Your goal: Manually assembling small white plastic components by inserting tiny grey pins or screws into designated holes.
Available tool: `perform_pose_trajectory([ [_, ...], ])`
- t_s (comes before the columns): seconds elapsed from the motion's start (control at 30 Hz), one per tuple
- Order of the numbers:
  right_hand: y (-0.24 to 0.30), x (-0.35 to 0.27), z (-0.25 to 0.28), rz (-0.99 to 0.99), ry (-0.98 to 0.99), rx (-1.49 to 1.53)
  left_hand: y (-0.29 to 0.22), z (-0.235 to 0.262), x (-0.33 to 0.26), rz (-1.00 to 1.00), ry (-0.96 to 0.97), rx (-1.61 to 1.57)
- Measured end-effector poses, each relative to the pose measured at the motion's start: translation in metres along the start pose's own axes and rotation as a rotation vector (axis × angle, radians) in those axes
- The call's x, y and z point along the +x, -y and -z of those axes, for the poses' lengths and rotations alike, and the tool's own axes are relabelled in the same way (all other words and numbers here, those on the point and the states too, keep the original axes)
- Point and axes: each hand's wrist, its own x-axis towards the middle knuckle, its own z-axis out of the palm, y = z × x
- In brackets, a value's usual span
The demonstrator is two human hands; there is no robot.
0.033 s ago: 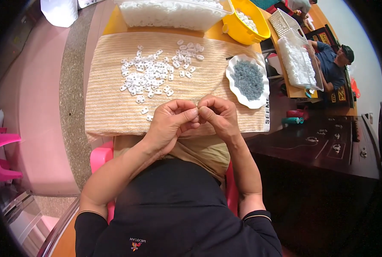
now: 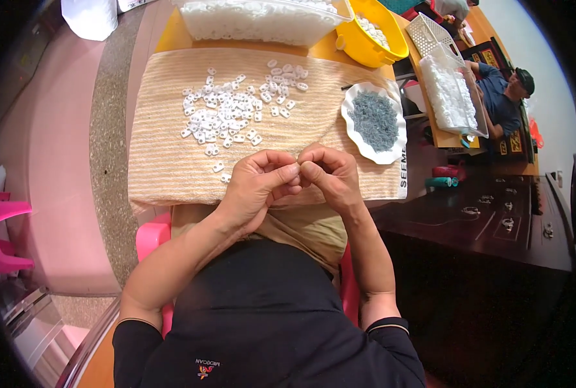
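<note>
Over the near edge of a striped towel [image 2: 165,149], my left hand [image 2: 260,184] and my right hand [image 2: 332,176] meet fingertip to fingertip. Both are closed in a pinch, thumb against forefinger. Whatever sits between the fingertips is hidden or too small to name. Beyond my left hand lies a loose pile of small white plastic pieces with holes [image 2: 226,110]. A smaller group of white pieces [image 2: 281,81] is spread farther back. To the right of my right hand stands a white scalloped dish [image 2: 391,155] filled with small grey-blue parts [image 2: 374,121].
A clear bin [image 2: 256,29] of white pieces and a yellow basin [image 2: 391,55] stand along the far edge. Farther right, a person in a dark cap [image 2: 504,97] sits by another bin [image 2: 446,94]. A dark tabletop [image 2: 443,220] adjoins on the right; a pink stool [image 2: 3,233] stands left.
</note>
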Motion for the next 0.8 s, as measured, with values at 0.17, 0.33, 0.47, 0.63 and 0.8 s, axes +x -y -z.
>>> perform_pose_trajectory([
  [0.17,-0.002,0.0,0.001,0.003,0.018,0.026,-0.004,-0.001,0.0,0.01,-0.012,0.016],
  [0.33,-0.005,0.002,0.003,0.048,0.026,-0.025,-0.005,0.0,0.0,0.02,-0.03,0.022],
  [0.47,-0.011,0.002,0.004,0.023,-0.051,-0.024,-0.005,-0.001,0.002,0.007,-0.067,0.01],
  [0.63,-0.013,0.002,0.003,-0.015,-0.098,-0.025,-0.006,0.001,0.004,0.005,-0.077,0.022],
  [0.8,-0.014,0.003,-0.005,-0.03,-0.13,0.016,-0.006,0.0,0.004,0.009,-0.095,0.025],
])
